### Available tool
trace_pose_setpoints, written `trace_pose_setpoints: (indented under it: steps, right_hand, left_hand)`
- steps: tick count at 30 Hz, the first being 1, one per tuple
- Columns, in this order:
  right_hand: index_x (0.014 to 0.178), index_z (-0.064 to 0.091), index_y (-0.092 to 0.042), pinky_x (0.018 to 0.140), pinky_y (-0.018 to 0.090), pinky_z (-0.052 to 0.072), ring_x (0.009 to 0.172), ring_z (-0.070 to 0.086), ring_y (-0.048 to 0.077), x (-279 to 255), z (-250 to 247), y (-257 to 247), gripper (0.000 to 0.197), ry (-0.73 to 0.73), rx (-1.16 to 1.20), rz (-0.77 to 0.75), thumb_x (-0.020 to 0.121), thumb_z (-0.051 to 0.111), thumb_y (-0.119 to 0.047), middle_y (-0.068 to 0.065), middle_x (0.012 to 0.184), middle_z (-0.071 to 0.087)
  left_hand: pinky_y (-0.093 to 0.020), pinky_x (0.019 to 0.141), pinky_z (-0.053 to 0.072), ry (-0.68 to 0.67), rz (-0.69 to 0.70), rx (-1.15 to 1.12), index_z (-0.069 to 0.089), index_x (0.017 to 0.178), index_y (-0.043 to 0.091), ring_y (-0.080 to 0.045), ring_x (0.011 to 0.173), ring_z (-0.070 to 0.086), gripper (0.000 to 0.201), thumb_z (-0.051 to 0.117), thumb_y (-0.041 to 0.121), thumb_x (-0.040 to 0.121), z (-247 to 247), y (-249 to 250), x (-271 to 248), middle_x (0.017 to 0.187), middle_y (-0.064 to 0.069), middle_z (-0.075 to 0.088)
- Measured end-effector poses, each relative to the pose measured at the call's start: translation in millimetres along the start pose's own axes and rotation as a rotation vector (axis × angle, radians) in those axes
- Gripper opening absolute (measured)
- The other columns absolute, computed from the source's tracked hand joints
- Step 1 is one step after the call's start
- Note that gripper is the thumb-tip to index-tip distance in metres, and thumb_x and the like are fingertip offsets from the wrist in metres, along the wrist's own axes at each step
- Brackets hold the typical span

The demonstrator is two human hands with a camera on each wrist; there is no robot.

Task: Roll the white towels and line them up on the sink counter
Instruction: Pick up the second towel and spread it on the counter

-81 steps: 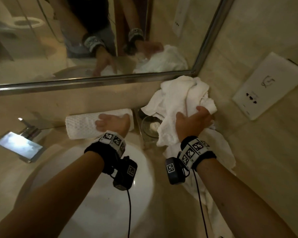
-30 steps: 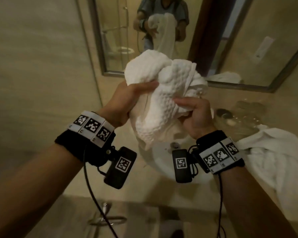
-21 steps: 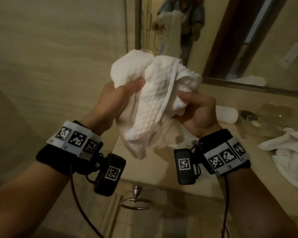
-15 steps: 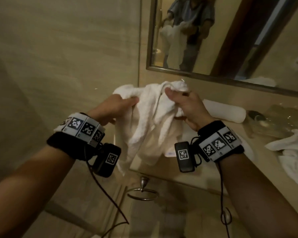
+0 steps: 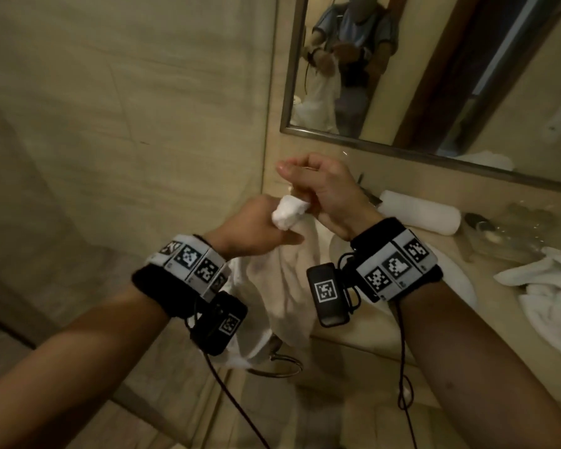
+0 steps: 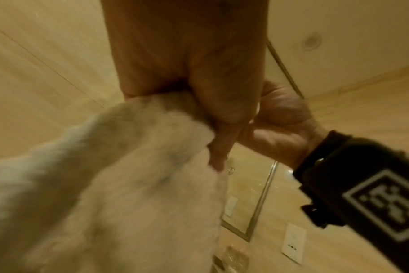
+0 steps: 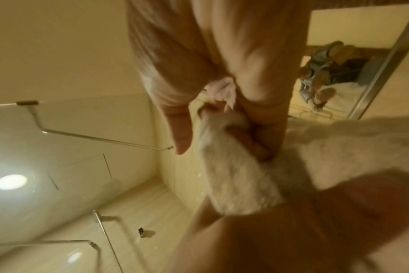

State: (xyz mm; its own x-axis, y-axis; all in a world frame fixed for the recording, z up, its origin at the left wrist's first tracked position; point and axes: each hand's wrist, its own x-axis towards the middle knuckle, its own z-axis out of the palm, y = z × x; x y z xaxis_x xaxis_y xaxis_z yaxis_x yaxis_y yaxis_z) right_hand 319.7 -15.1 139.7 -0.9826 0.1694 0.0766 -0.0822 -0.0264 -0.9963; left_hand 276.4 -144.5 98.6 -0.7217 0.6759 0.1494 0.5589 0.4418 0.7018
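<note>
Towel: hanging, top bunched; left hand fisted around it, right hand pinching edge. Rolled towel on counter.

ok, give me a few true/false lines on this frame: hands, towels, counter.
1. Both hands hold the same white waffle towel. True: left hand and right hand each grip it.
2. The towel lies flat on the counter. False: it hangs from the hands.
3. One rolled white towel lies on the beige sink counter. True.
4. No unrolled towels remain. False: a loose pile of white towels lies at the right.
5. The right hand is empty. False: it pinches towel fabric.
</note>
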Motion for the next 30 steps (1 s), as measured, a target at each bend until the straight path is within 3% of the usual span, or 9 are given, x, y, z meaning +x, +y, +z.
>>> trace_pose_setpoints:
  steps: [2, 4, 8, 11, 14, 18, 21, 26, 30]
  right_hand:
    - [0.101, 0.062, -0.014, 0.069, 0.024, 0.047, 0.076, 0.055, 0.011, -3.2, -9.7, -1.0, 0.027, -0.006, -0.058, -0.045, 0.077, 0.076, -0.016, 0.000, 0.083, 0.055]
    - [0.122, 0.057, -0.020, 0.093, 0.029, 0.047, 0.110, 0.055, 0.012, -4.5, -25.4, 8.6, 0.061, -0.008, -0.187, -0.040, 0.066, 0.081, -0.032, -0.003, 0.116, 0.057]
    - [0.147, 0.034, -0.025, 0.114, 0.043, 0.031, 0.138, 0.035, 0.014, -16.5, -35.3, 40.4, 0.111, -0.061, -0.254, 0.114, 0.053, 0.088, -0.048, -0.007, 0.150, 0.039]
    - [0.144, 0.037, -0.028, 0.116, 0.047, 0.028, 0.142, 0.030, 0.016, -24.1, -23.9, 55.7, 0.097, -0.114, -0.236, 0.108, 0.060, 0.083, -0.043, -0.004, 0.152, 0.037]
    - [0.133, 0.050, -0.020, 0.110, 0.040, 0.038, 0.130, 0.047, 0.019, -22.9, -11.2, 66.3, 0.084, -0.214, -0.145, 0.187, 0.062, 0.083, -0.049, -0.004, 0.133, 0.057]
    - [0.099, 0.066, -0.011, 0.083, 0.031, 0.055, 0.093, 0.067, 0.016, -28.9, 6.3, 66.0, 0.030, -0.163, 0.006, 0.159, 0.072, 0.076, -0.001, -0.004, 0.090, 0.074]
    - [0.082, 0.066, -0.015, 0.068, 0.028, 0.057, 0.069, 0.069, 0.005, -32.1, 12.5, 47.9, 0.022, -0.106, 0.027, 0.059, 0.080, 0.067, 0.006, -0.008, 0.069, 0.073]
    - [0.078, 0.073, -0.013, 0.058, 0.026, 0.056, 0.068, 0.071, 0.013, -21.3, 7.9, 12.6, 0.020, 0.009, 0.173, -0.054, 0.084, 0.059, -0.001, -0.001, 0.071, 0.073]
    - [0.094, 0.068, -0.011, 0.075, 0.036, 0.056, 0.084, 0.066, 0.021, -9.9, 13.8, -6.2, 0.014, 0.072, 0.018, -0.222, 0.081, 0.065, -0.012, 0.009, 0.091, 0.070]
  left_hand:
    - [-0.043, 0.080, 0.055, 0.123, -0.111, -0.277, 0.069, 0.091, 0.003, -0.019, 0.079, 0.066, 0.023, 0.079, 0.015, 0.075, -3.5, 0.7, -4.9, 0.091, -0.014, 0.072]
    - [-0.037, 0.075, 0.059, 0.209, -0.142, -0.583, 0.068, 0.086, 0.007, -0.013, 0.075, 0.069, 0.012, 0.076, 0.009, 0.077, -18.7, 7.5, -10.4, 0.083, -0.004, 0.074]
    - [-0.031, 0.066, 0.056, 0.188, 0.006, -0.889, 0.065, 0.088, 0.007, -0.022, 0.079, 0.071, 0.010, 0.070, 0.002, 0.080, -60.3, 23.1, -15.2, 0.080, -0.004, 0.073]
    - [-0.028, 0.064, 0.055, 0.193, 0.116, -0.980, 0.063, 0.086, 0.006, -0.018, 0.074, 0.071, 0.008, 0.066, 0.002, 0.079, -73.9, 30.7, -18.1, 0.076, -0.002, 0.072]
    - [-0.028, 0.064, 0.056, 0.125, 0.150, -1.090, 0.063, 0.088, 0.004, -0.018, 0.073, 0.070, 0.005, 0.061, 0.005, 0.083, -75.3, 30.1, -20.5, 0.077, -0.004, 0.072]
    - [-0.028, 0.066, 0.056, 0.067, 0.104, -1.082, 0.066, 0.089, 0.007, -0.018, 0.076, 0.070, 0.011, 0.066, 0.015, 0.080, -67.3, 23.6, -22.9, 0.079, -0.005, 0.072]
    - [-0.027, 0.062, 0.055, 0.017, 0.065, -1.044, 0.065, 0.088, 0.009, -0.018, 0.071, 0.069, 0.015, 0.069, 0.020, 0.079, -67.8, 16.9, -22.2, 0.077, -0.004, 0.070]
    - [-0.024, 0.057, 0.052, 0.010, 0.013, -0.965, 0.063, 0.097, 0.005, -0.017, 0.070, 0.064, 0.059, 0.085, 0.039, 0.055, -77.0, 14.6, -15.2, 0.077, -0.003, 0.068]
    - [-0.019, 0.080, 0.053, -0.307, -0.006, -0.683, 0.061, 0.110, 0.011, -0.010, 0.097, 0.067, 0.041, 0.076, 0.006, 0.071, -55.6, 32.8, -23.9, 0.098, 0.005, 0.073]
